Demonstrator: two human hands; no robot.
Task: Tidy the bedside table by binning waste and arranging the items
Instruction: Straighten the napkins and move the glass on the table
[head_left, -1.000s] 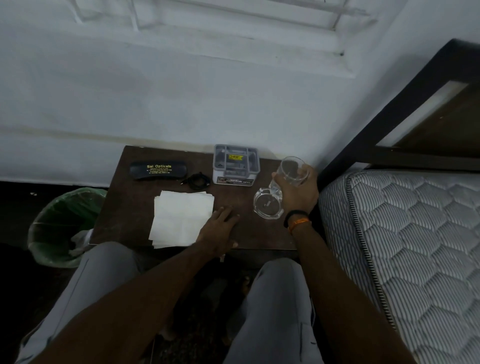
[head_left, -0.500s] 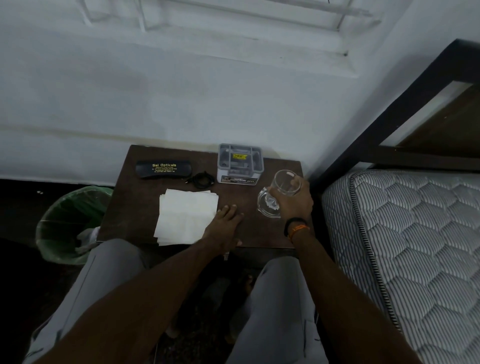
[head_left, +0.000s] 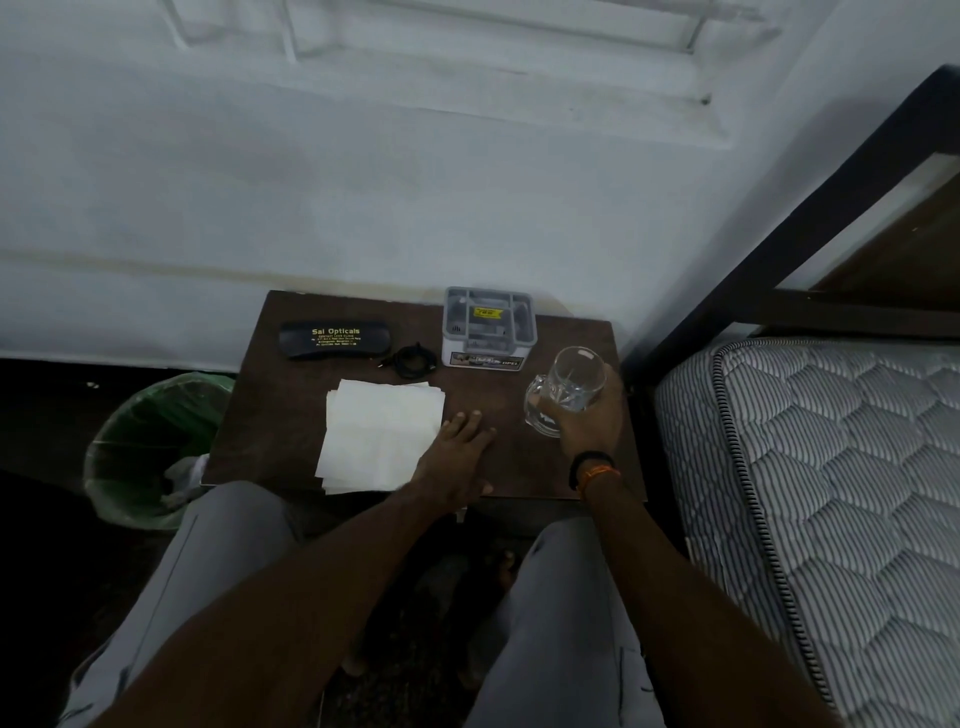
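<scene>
On the dark wooden bedside table (head_left: 283, 410) lie a black glasses case (head_left: 335, 339), a coiled black cable (head_left: 413, 360), a grey box (head_left: 488, 328) and a stack of white paper napkins (head_left: 376, 435). My right hand (head_left: 592, 423) grips a clear drinking glass (head_left: 577, 375), holding it tilted just above a clear glass dish (head_left: 540, 422) at the table's right side; whether they touch is unclear. My left hand (head_left: 457, 457) rests flat on the table, fingers apart, against the napkins' right edge.
A bin with a green liner (head_left: 150, 447) stands on the floor left of the table, with crumpled waste inside. A mattress (head_left: 831, 493) and dark bed frame (head_left: 779, 312) flank the table's right side. A white wall runs behind. My knees sit at the front edge.
My right hand has brought the glass down and nearer, from beside the grey box to over the glass dish. My left hand stays flat by the napkins.
</scene>
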